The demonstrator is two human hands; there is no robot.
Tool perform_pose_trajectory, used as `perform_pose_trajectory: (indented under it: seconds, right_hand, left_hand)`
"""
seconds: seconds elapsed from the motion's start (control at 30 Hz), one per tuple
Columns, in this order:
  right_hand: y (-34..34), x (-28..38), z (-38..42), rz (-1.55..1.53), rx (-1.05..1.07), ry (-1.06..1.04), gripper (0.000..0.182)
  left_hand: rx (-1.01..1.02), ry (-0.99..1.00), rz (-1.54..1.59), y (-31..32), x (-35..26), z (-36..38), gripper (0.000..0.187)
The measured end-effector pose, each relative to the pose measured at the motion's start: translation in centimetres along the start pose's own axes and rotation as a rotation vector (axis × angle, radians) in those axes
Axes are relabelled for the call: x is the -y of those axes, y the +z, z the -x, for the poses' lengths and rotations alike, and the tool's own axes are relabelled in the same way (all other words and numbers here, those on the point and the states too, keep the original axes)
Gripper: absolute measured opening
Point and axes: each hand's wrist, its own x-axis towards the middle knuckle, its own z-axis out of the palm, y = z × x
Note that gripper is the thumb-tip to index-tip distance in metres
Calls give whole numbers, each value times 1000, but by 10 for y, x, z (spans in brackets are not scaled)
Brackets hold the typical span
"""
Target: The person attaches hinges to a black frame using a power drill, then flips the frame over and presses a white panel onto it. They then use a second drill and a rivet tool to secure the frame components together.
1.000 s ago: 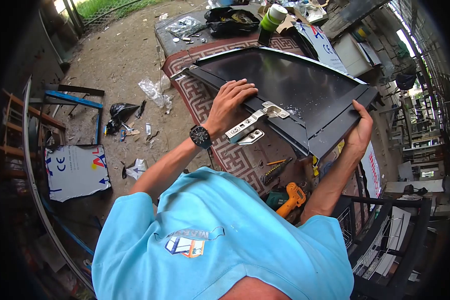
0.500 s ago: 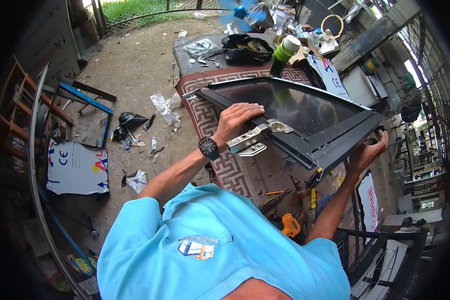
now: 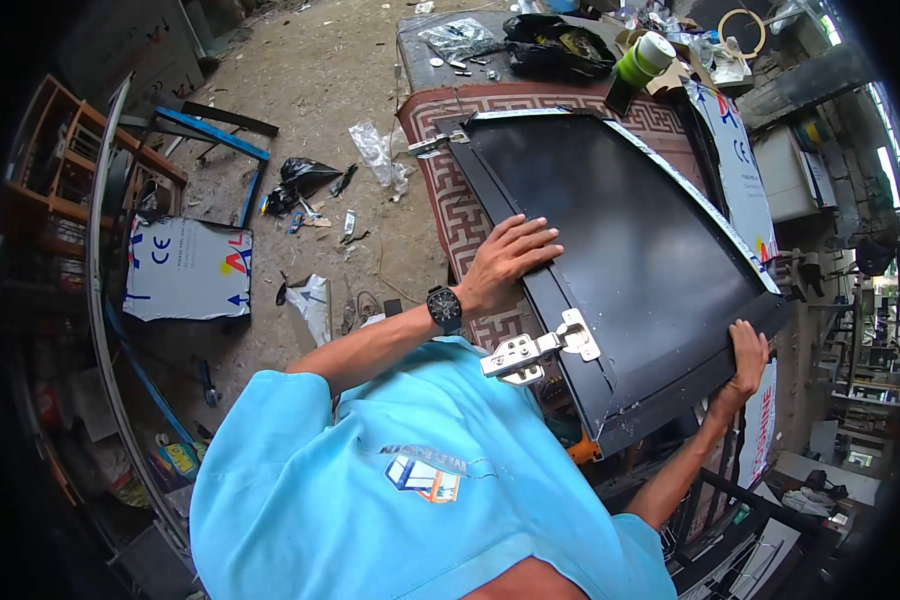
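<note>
A black framed cabinet door with a dark, glossy panel lies across the patterned mat, its face up. My left hand grips the frame along the left side, fingers stretched over the edge. Around the near right edge, my right hand is curled, fingertips on top and the thumb hidden. One metal cabinet hinge sticks out from the frame just below my left hand. A second hinge is fixed near the far left corner. Whitish protective film runs along the far right edge.
A red-brown mat covers the worktable. At its far end are a black plastic bag and a green-and-white bottle. An orange tool shows partly under the door. Scraps, a film-wrapped panel and metal frames stand on the left floor.
The door has turned and tipped down flatter, showing more of its face. My right hand has moved down with its edge; my left hand keeps contact with the left side.
</note>
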Motion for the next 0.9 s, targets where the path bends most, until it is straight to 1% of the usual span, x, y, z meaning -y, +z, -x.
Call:
perform_pose_trajectory:
  seconds: [0.07,0.1,0.13,0.2,0.23,0.27,0.3,0.33,0.37,0.4,0.43,0.47,0.5,0.53,0.57,0.63,0.67,0.7,0.77,0.8,0.83,0.87,0.9]
  right_hand:
    - [-2,-1,-8,-10,-28,-31,27]
    - [-4,-1,-16,-25,-38,-51,27]
    - [-7,0,-27,-40,-58,-77,26]
    - [-15,9,-58,-87,-103,-81,21]
    - [-17,6,-74,-126,-129,-131,20]
    - [-20,2,-94,-196,-162,-200,22]
    - [-27,10,-121,-233,-173,-289,24]
    - [-35,11,-147,-165,-130,-288,23]
    - [-44,5,-178,-223,-42,-201,24]
    - [-58,10,-216,-224,-43,-259,27]
    - [-74,12,-252,-311,84,-171,33]
    - [-84,1,-292,-266,102,-205,41]
    - [-98,5,-331,-6,10,-301,51]
    - [-114,29,-357,-21,9,-345,51]
    - [-132,64,-383,-61,47,-388,57]
    - [-157,145,-423,-129,138,-461,68]
    - [-157,180,-435,-165,179,-483,74]
    - [-151,212,-446,-179,176,-502,74]
    - [-145,271,-468,-337,151,-740,70]
    - [-128,290,-487,-337,121,-725,70]
    - [-100,304,-512,-539,275,-802,75]
    - [-83,321,-533,-745,426,-872,83]
    - [-86,362,-538,-622,456,-980,89]
  left_hand:
    - [-29,-108,-69,1,19,-1,46]
    - [-98,-58,-50,-1,24,-7,39]
    - [-126,-52,-80,-2,30,-11,39]
    - [-173,-1,-29,-5,46,-22,32]
    - [-275,16,-28,-11,50,-33,27]
    - [-306,2,-38,-20,59,-43,26]
    - [-324,-33,29,-34,67,-54,27]
    - [-382,-41,141,-54,70,-67,29]
    - [-471,-89,166,-71,71,-81,31]
    - [-434,-143,114,-89,76,-93,34]
    - [-406,-211,118,-128,59,-103,36]
    - [-445,-175,186,-151,60,-111,41]
    - [-468,-166,180,-181,54,-113,46]
    - [-518,-159,226,-211,47,-110,47]
    - [-570,-151,273,-239,41,-106,49]
    - [-616,-226,280,-295,39,-88,51]
    - [-640,-261,304,-320,39,-74,52]
    - [-670,-289,293,-343,41,-58,53]
    - [-741,-336,262,-383,39,-23,54]
    - [-774,-345,247,-399,41,-5,54]
    - [-775,-351,240,-415,51,16,53]
    - [-805,-390,154,-430,48,34,49]
    - [-893,-402,265,-438,59,53,53]
